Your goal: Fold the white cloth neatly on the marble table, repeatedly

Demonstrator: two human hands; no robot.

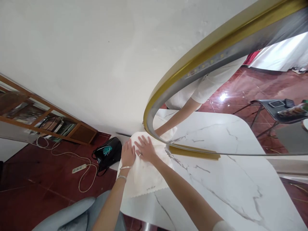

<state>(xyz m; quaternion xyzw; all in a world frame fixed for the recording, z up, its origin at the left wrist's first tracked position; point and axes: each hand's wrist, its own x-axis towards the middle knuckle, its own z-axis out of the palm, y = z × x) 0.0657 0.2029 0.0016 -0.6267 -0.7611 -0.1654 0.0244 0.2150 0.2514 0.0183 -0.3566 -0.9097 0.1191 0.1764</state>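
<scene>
A white cloth [146, 179] with a scalloped edge lies spread over the left end of a white marble-patterned table [211, 205]. My left hand [128, 153] rests flat on the cloth's left side, fingers stretched toward the wall; two bands circle that wrist. Beside it, my right hand [146, 149] presses flat on the cloth with fingers spread and a ring on one finger. Neither hand grips anything. Close to the right hand is the gold rim of a large round mirror [154, 96], which reflects an arm and the tabletop.
A gold base bar [194, 152] sits under the mirror. Left of the table are a black bag [113, 154], a white power strip [79, 168] with its cord on the red floor, and a wooden shelf [84, 133]. A grey-blue chair [79, 208] stands at the lower left.
</scene>
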